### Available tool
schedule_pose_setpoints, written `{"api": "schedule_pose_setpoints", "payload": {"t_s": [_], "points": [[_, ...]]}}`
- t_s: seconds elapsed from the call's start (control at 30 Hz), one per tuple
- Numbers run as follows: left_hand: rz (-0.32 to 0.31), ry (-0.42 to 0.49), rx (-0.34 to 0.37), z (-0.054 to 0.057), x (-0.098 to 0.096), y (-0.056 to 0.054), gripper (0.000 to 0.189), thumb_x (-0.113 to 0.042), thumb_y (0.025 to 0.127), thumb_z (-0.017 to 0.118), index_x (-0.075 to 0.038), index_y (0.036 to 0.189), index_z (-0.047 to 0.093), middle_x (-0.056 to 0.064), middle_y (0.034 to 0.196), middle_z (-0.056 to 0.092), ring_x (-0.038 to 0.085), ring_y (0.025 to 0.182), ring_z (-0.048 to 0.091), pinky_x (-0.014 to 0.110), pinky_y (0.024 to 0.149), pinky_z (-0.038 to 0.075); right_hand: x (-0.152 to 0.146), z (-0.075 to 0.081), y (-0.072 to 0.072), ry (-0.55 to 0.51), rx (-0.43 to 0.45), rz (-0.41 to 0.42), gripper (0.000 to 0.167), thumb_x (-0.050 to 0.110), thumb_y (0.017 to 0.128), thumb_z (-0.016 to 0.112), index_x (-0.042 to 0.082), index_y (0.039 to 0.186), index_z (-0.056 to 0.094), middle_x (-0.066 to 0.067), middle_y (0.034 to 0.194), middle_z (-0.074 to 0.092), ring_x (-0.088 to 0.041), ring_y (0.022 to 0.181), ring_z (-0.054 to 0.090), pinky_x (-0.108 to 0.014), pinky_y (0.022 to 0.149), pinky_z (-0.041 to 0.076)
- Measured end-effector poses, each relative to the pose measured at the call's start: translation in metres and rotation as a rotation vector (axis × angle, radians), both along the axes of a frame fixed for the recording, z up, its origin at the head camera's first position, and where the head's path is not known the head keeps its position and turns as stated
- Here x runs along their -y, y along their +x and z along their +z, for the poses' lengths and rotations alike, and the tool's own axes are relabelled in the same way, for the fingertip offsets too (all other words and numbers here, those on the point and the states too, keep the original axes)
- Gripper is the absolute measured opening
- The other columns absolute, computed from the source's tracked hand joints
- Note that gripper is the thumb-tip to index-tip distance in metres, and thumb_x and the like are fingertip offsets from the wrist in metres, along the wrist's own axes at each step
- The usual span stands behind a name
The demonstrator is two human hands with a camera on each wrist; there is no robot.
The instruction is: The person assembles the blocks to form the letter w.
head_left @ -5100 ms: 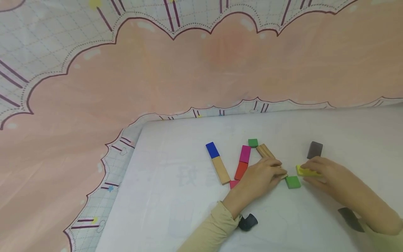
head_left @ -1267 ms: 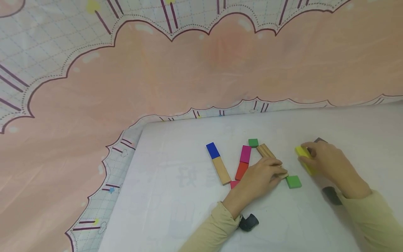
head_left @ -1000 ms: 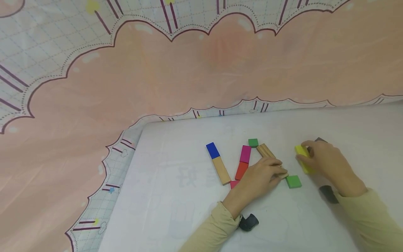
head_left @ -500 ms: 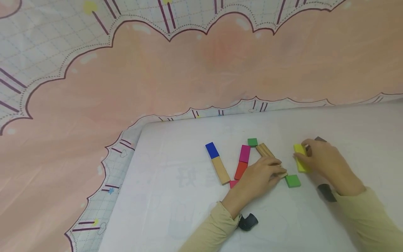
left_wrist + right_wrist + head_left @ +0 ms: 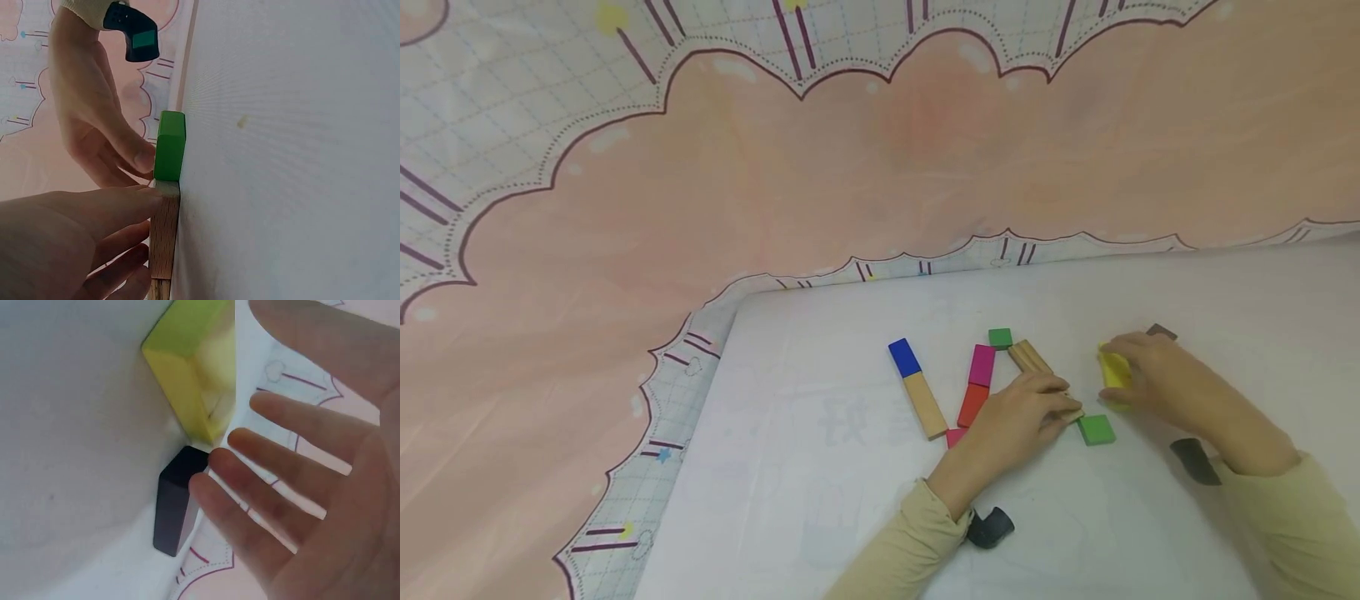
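Note:
My left hand holds a plain wooden block lying flat, thumb and fingertips at its edges. In the left wrist view, a green block touches this block's end. At the right, my right hand has its thumb and fingers beside a yellow block, which lies on the table. Its fingers are straight and spread in the right wrist view, apart from the yellow block. Close to the fingertips there stands a dark block, mostly hidden by that hand in the head view.
Grooved wooden pieces slant up to a small green block. Left of them, a magenta block and a red block form a line. A blue block and a long wooden block form another on the white table.
My right hand turned the yellow block from lying crosswise to pointing away and shifted it slightly left. Since half a second ago, its fingers have let the block go. My left hand has stayed put.

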State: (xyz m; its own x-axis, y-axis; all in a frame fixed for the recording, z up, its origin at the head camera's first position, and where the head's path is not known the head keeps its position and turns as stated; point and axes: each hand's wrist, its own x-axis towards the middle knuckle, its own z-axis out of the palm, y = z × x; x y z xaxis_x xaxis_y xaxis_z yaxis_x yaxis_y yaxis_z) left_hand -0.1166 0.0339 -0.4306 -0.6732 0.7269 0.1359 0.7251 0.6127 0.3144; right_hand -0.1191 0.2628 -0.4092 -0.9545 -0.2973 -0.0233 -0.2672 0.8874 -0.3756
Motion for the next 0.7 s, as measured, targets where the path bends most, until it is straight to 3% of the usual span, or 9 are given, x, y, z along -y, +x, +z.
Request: {"api": "schedule_pose_setpoints", "payload": {"t_s": [0.13, 0.33, 0.7], "points": [[0.001, -0.007, -0.003, 0.0, -0.001, 0.0, 0.027, -0.029, 0.097, 0.065, -0.027, 0.123, 0.072, -0.008, 0.135, 0.061, 0.006, 0.131, 0.049, 0.012, 0.104, 0.041, -0.004, -0.002, -0.001, 0.036, 0.008, 0.044, 0.065, 0.024, 0.075, 0.086, -0.01, 0.125, 0.06, -0.035, 0.131, 0.055, -0.054, 0.119, 0.049, -0.067, 0.101, 0.04], [0.004, -0.015, 0.001, -0.001, -0.001, -0.001, 0.027, -0.029, 0.097, 0.064, -0.028, 0.123, 0.071, -0.008, 0.136, 0.06, 0.006, 0.132, 0.048, 0.013, 0.103, 0.042, -0.01, -0.002, -0.003, 0.073, 0.019, 0.096, 0.052, 0.019, 0.074, 0.087, -0.002, 0.118, 0.068, -0.035, 0.133, 0.053, -0.056, 0.121, 0.048, -0.068, 0.101, 0.039], [-0.005, -0.009, 0.001, -0.002, -0.001, -0.002, 0.027, -0.029, 0.097, 0.065, -0.027, 0.124, 0.071, -0.007, 0.136, 0.06, 0.007, 0.132, 0.048, 0.013, 0.104, 0.041, -0.013, -0.005, -0.005, 0.01, -0.005, 0.087, 0.052, 0.023, 0.073, 0.088, 0.001, 0.116, 0.069, -0.036, 0.129, 0.056, -0.054, 0.114, 0.049, -0.069, 0.095, 0.042]]}}
